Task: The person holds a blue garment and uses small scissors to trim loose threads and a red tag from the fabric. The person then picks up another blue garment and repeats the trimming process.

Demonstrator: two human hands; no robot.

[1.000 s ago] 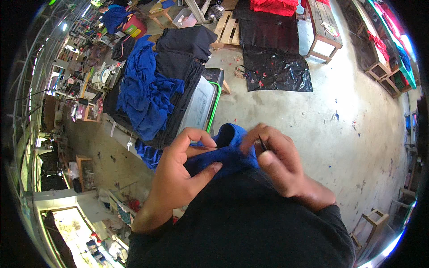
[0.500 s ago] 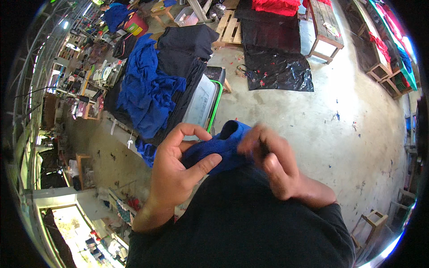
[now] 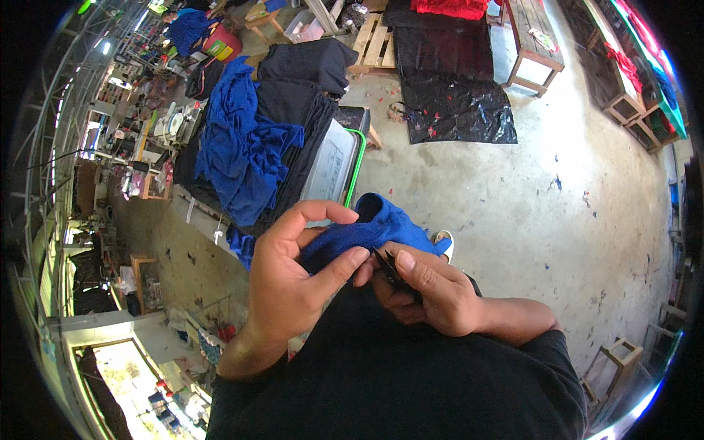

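Observation:
A piece of blue cloth (image 3: 389, 224) hangs in front of my body, with a round, tube-like opening at its upper end. My left hand (image 3: 287, 268) pinches its left part between thumb and fingers. Close by on the right, my right hand (image 3: 444, 297) is closed around small black thread snips (image 3: 387, 265). Their pointed tips reach the lower edge of the cloth, beside my left thumb. Whether the blades touch the cloth or a thread, I cannot tell. My right fingers partly cover the snips.
Ahead to the left, a blue garment heap (image 3: 242, 143) lies on dark fabric (image 3: 304, 66), beside a clear bin (image 3: 330, 165) with a green rim. Black plastic sheeting (image 3: 458, 110) covers floor ahead. Wooden benches (image 3: 529, 40) stand at the right. A sandalled foot (image 3: 444, 244) shows below.
My right hand, blurred before, has come down and inward to the cloth's lower edge, and the snips now show in it. The cloth's opening has shifted slightly left. My left hand keeps its pinch.

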